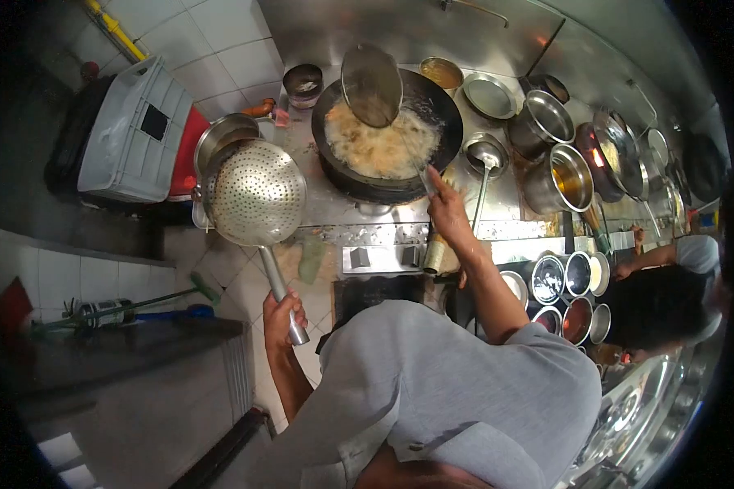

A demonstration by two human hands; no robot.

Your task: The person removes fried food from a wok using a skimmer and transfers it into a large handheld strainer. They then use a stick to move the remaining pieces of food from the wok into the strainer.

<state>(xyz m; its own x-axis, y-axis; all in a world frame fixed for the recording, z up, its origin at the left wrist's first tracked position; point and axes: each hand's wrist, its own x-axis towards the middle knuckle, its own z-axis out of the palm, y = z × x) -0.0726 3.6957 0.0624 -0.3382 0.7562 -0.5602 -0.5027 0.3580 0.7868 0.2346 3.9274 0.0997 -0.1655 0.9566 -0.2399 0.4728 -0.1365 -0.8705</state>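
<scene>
My left hand is closed around the handle of a large perforated strainer, held level to the left of the wok, above a metal pot. My right hand grips the thin handle of a round mesh skimmer. The skimmer's head is tilted over the far part of a big black wok. Inside the wok, pale golden food lies in foaming, bubbling oil. Close by my right hand, a ladle rests in a small metal bowl.
Metal pots and a pot of yellow liquid stand right of the wok. Several seasoning tubs sit beside my right arm. Another person stands at the far right. A grey crate is at the left.
</scene>
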